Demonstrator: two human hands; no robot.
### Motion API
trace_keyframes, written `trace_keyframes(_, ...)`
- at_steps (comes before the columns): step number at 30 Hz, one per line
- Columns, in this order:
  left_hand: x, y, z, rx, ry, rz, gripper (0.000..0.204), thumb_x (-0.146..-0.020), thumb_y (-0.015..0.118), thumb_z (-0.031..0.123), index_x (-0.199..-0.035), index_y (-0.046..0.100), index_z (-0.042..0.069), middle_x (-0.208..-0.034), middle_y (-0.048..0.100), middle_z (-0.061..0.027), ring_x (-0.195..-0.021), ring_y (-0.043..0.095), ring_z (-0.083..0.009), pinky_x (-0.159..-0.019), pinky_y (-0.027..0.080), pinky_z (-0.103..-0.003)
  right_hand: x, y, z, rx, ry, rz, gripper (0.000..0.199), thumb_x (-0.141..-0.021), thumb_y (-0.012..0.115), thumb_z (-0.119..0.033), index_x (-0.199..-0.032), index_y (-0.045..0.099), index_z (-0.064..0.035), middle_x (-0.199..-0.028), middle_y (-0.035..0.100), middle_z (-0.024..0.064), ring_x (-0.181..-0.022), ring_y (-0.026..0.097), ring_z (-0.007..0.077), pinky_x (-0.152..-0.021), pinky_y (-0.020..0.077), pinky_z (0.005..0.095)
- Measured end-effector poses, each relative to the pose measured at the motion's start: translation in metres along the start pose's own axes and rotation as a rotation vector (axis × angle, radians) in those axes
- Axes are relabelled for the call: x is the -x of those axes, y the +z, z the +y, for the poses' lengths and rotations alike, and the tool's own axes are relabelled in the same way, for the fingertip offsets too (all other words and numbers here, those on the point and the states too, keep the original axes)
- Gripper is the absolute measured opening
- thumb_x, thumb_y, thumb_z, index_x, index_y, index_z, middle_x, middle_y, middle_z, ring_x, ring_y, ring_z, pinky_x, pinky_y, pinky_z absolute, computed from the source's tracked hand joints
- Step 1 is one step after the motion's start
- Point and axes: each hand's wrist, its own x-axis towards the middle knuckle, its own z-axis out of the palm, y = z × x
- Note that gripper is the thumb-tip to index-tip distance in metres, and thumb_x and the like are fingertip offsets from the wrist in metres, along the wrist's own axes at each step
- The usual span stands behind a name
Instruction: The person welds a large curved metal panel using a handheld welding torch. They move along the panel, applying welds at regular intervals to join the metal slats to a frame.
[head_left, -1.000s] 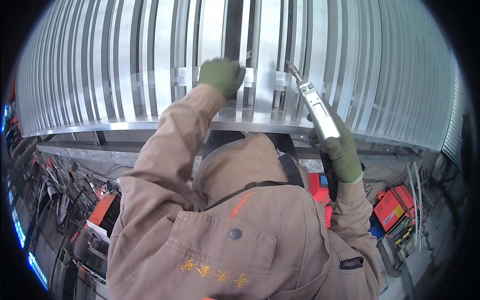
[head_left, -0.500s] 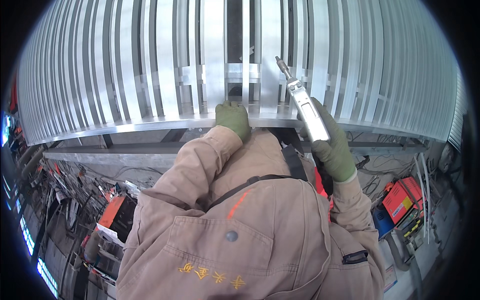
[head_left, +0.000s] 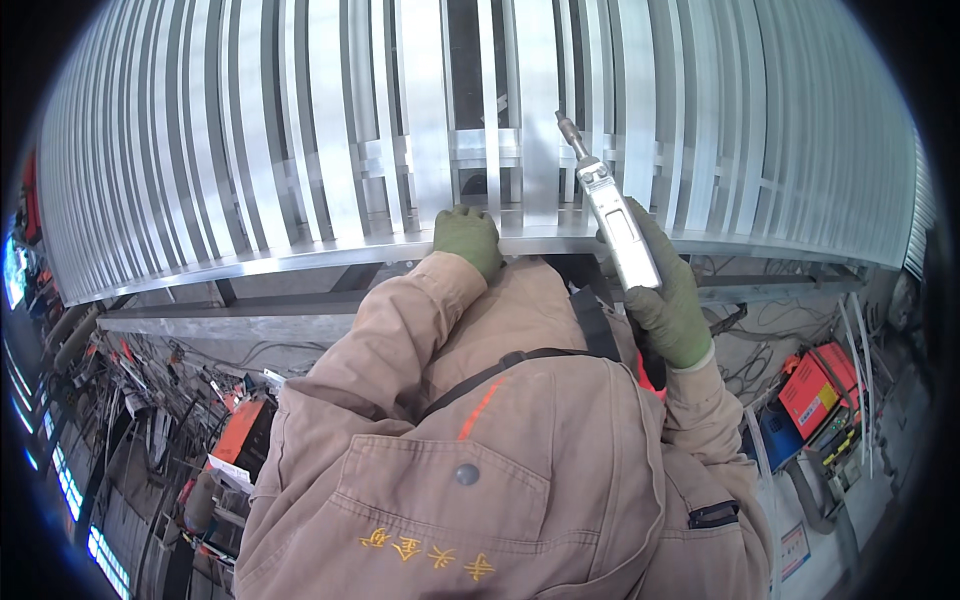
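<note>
My left hand point(head_left: 468, 241), in a green glove, rests at the near edge of a slatted aluminium frame. Its fingers are closed over the front aluminium rail point(head_left: 335, 249). In my gloved right hand point(head_left: 672, 310) is a silver, box-bodied welding gun point(head_left: 618, 226), gripped by its rear part. The gun's narrow nozzle points up and to the left, over the slats. I cannot tell how far above them the nozzle tip is. Long aluminium slats point(head_left: 538, 120) run away from me, with dark gaps between some of them. A crosspiece point(head_left: 487, 147) shows beneath the slats.
A grey beam point(head_left: 230, 322) runs below the frame. At the right stand an orange-red machine point(head_left: 820, 385) and a grey hose point(head_left: 805, 490). An orange box-shaped machine point(head_left: 240, 432) stands at the left, near scattered cables and metal pieces point(head_left: 150, 420).
The whole view has shifted slightly. My left hand stays on the rail, and the welding gun keeps nearly the same position and angle in my right hand.
</note>
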Motion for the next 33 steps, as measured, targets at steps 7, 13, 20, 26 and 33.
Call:
trace_keyframes(7, -0.001, 0.004, -0.01, 0.036, 0.082, 0.06, 0.036, -0.087, 0.078, 0.028, -0.115, 0.084, 0.006, -0.129, 0.078, -0.0133, -0.126, 0.072, -0.0342, -0.104, 0.057, -0.05, -0.003, 0.001, -0.002, 0.004, -0.01, -0.015, 0.123, -0.09, 0.087, -0.076, -0.177, 0.041, -0.0016, -0.158, 0.067, 0.0215, -0.14, 0.066, 0.027, -0.117, 0.0519, 0.0424)
trace_keyframes(13, -0.005, 0.006, -0.014, 0.055, 0.109, 0.045, 0.04, -0.089, 0.08, 0.034, -0.116, 0.084, 0.005, -0.134, 0.078, -0.0142, -0.128, 0.071, -0.036, -0.108, 0.058, -0.05, -0.004, 0.002, 0.002, 0.005, -0.027, -0.006, 0.123, -0.091, 0.086, -0.077, -0.178, 0.041, -0.0021, -0.158, 0.066, 0.0228, -0.143, 0.066, 0.0295, -0.118, 0.0514, 0.0435)
trace_keyframes(20, -0.008, 0.011, -0.017, 0.038, 0.115, 0.026, 0.047, -0.089, 0.083, 0.041, -0.118, 0.084, 0.004, -0.135, 0.077, -0.0149, -0.129, 0.071, -0.0364, -0.11, 0.057, -0.049, -0.006, 0.003, 0.003, 0.027, -0.031, -0.015, 0.125, -0.089, 0.085, -0.081, -0.176, 0.043, -0.0022, -0.158, 0.067, 0.0233, -0.143, 0.066, 0.0296, -0.119, 0.0508, 0.0436)
trace_keyframes(26, -0.01, 0.008, -0.017, 0.048, 0.145, 0.001, 0.048, -0.087, 0.084, 0.041, -0.117, 0.084, 0.003, -0.134, 0.077, -0.0155, -0.13, 0.071, -0.0366, -0.11, 0.058, -0.047, -0.004, 0.01, -0.005, 0.032, -0.01, -0.003, 0.127, -0.087, 0.086, -0.082, -0.176, 0.044, -0.0017, -0.153, 0.069, 0.0224, -0.139, 0.067, 0.0295, -0.117, 0.0512, 0.0437)
trace_keyframes(33, -0.015, 0.008, -0.021, 0.033, 0.15, -0.007, 0.055, -0.09, 0.083, 0.051, -0.118, 0.085, 0.004, -0.133, 0.077, -0.0161, -0.128, 0.072, -0.0381, -0.108, 0.059, -0.047, -0.002, 0.013, -0.002, 0.058, -0.046, -0.013, 0.128, -0.087, 0.086, -0.082, -0.175, 0.044, 0.0001, -0.149, 0.072, 0.0223, -0.138, 0.068, 0.0288, -0.117, 0.0512, 0.0431)
